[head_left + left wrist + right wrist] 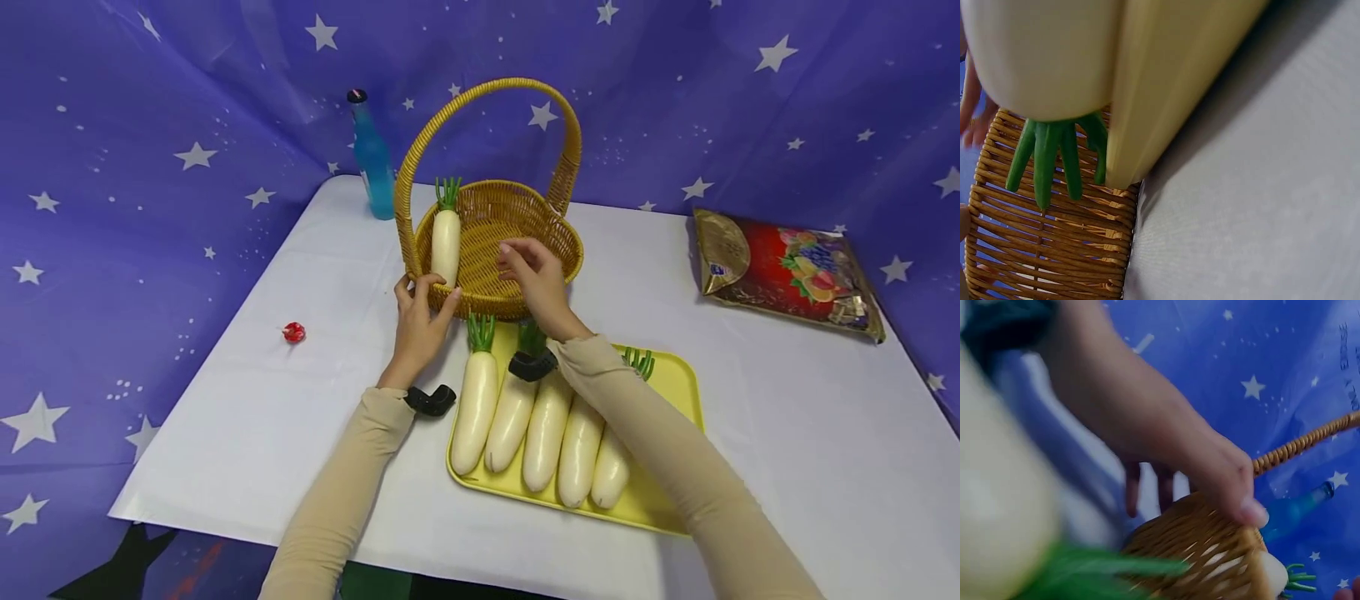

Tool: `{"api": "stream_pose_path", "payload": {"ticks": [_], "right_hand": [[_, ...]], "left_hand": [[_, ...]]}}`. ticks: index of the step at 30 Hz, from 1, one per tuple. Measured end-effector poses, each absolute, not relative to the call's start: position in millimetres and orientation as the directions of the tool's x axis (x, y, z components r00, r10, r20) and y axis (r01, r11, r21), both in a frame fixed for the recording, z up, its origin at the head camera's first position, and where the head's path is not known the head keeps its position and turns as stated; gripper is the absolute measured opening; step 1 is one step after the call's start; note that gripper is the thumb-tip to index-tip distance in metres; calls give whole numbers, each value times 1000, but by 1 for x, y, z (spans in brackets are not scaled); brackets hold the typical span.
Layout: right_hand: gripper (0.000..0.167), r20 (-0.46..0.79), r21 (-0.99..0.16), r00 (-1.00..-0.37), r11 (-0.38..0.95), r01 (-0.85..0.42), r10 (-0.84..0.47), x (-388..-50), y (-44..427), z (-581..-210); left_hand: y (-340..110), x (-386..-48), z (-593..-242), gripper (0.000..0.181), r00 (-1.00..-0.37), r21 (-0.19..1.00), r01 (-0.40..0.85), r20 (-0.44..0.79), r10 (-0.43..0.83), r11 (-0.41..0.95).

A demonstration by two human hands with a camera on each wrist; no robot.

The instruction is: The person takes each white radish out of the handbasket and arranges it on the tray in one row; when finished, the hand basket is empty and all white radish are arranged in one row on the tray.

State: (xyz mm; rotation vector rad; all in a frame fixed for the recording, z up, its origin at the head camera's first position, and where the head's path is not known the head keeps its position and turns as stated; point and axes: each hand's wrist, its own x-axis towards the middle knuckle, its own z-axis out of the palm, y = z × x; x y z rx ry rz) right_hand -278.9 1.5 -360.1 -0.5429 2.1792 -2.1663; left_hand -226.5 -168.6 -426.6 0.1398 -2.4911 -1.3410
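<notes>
My left hand (422,323) grips the near rim of a round wicker basket (489,307) with a tall arched handle. In the right wrist view, the left thumb and part of that hand (1197,459) show at the basket's rim. Inside the basket, on its left side, leans a white radish (446,243) with green stalks, close to the left fingertips. Over the basket's right part hangs my right hand (536,275), fingers loosely bent and holding nothing. Several more white radishes (476,412) lie side by side on a yellow tray (675,400), partly behind the right forearm.
A blue bottle (375,167) stands behind the basket on the left. A small red wrapped candy (294,332) lies left on the white table (225,433). At the right back lies a red and gold packet (787,271). A starry purple cloth hangs behind.
</notes>
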Motion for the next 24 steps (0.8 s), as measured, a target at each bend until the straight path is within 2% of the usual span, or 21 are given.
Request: {"api": "stream_pose_path", "payload": {"ticks": [6,13,24], "right_hand": [[30,144,-986,-973,-109,-126,-178,-306,-36,-357],[29,36,-982,-991,-189,-11,-129,-325,-62,-349],[32,0,-989,-996,-147,14,-93,-340,-77,-359]], "left_hand": [[-165,-226,-430,43,-943,827,61,232,-239,559],[-164,-226,-430,34,-933,815,88,268,-239,572],[-169,-225,-429,29,-936,803,104,279,-216,587]]}}
